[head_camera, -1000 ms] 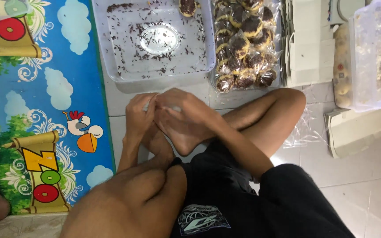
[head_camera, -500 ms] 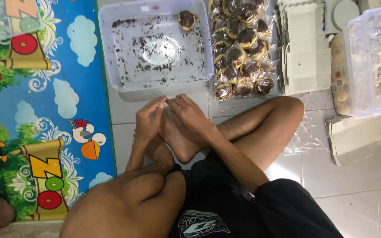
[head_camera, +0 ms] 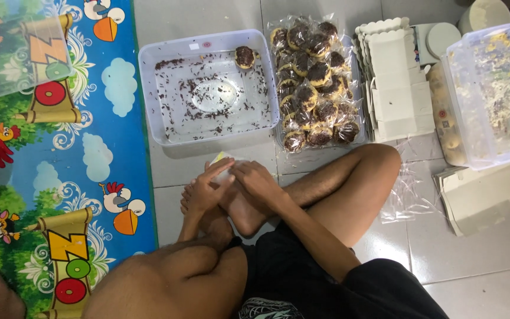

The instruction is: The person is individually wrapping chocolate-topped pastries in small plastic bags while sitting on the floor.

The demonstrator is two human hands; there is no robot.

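The person sits barefoot and bare-armed in black shorts [head_camera: 302, 277] bearing a pale printed emblem at the hem.

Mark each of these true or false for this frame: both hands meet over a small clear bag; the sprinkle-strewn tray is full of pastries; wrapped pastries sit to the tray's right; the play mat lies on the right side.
1. Left hand and right hand meet on a small clear bag. True.
2. The clear tray is full of pastries. False: it holds one chocolate pastry among loose sprinkles.
3. Wrapped pastries sit right of the tray. True.
4. The play mat lies on the right. False: it is on the left.
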